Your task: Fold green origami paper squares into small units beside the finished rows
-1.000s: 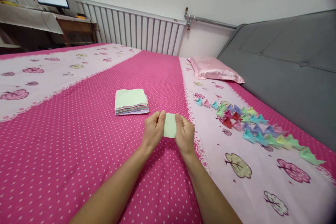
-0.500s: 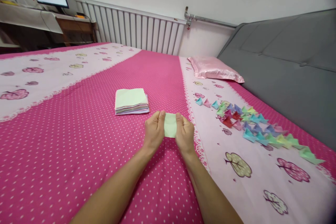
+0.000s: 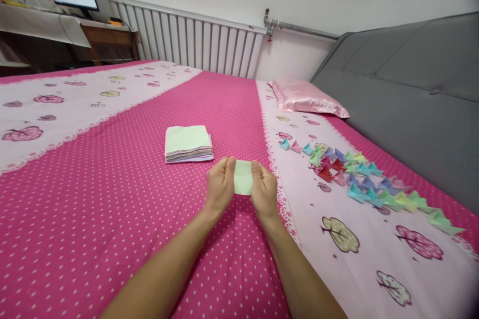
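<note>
Pale-green paper (image 3: 243, 178), likely light and easily creased, is best held where both hands (image 3: 220, 185) pinch its opposite sides.

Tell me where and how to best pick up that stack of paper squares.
Probably take the stack by its left edge, coming from the left and pinching top and bottom: it lies flat, while its right edge is uneven and near the left hand.

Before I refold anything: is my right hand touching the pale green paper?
Touching. The head view shows the right hand gripping the pale green paper at its right side, thumb overlapping it.
</note>
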Motion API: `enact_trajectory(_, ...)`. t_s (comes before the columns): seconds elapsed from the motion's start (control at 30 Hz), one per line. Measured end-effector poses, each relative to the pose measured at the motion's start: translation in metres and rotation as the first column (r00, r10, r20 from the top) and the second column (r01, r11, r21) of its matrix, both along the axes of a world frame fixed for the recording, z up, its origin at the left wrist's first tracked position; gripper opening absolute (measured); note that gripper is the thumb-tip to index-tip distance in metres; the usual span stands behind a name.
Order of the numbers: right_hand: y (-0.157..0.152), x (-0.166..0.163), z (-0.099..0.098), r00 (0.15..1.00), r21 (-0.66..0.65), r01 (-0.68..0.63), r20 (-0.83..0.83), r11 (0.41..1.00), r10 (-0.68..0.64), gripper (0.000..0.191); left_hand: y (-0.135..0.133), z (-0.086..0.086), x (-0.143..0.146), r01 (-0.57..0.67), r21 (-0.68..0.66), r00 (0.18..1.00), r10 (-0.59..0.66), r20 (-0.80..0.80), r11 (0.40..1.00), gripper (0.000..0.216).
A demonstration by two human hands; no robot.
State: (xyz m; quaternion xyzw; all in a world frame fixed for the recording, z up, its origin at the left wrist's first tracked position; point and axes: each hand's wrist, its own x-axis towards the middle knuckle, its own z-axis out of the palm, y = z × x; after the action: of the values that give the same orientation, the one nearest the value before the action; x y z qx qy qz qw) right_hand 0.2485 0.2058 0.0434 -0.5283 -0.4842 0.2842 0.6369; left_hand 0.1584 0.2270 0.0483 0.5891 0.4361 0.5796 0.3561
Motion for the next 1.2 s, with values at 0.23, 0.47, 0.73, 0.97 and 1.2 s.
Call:
enact_trajectory(0.23,0.001,0.000,-0.001,1.000,-0.006,0.009,-0.005,1.000,-0.009,0.041,-0.001,0.001,0.000,0.020,-0.004,1.000,-0.020,0.020,1.000,0.036)
enact_trajectory(0.47,0.000,0.001,-0.002,0.989,-0.078,-0.075,-0.133,0.994,0.064,0.043,0.003,-0.002,-0.001,0.012,-0.023,0.999,-0.011,0.041,1.000,0.036)
enact_trajectory(0.73,-0.001,0.007,0.005,0.875,-0.119,-0.325,-0.413,0.938,0.251,0.052,0.013,-0.004,-0.009,0.002,-0.115,0.972,0.025,0.233,0.993,0.037)
enact_trajectory(0.97,-0.002,0.009,0.009,0.868,-0.152,-0.372,-0.406,0.916,0.285,0.042,0.015,-0.008,-0.010,0.029,-0.150,0.946,0.022,0.322,0.988,0.041)
enact_trajectory(1.2,-0.003,0.016,0.013,0.928,-0.149,-0.191,-0.350,0.970,0.129,0.032,0.022,-0.016,-0.011,-0.019,-0.161,0.930,0.077,0.360,0.987,0.041)
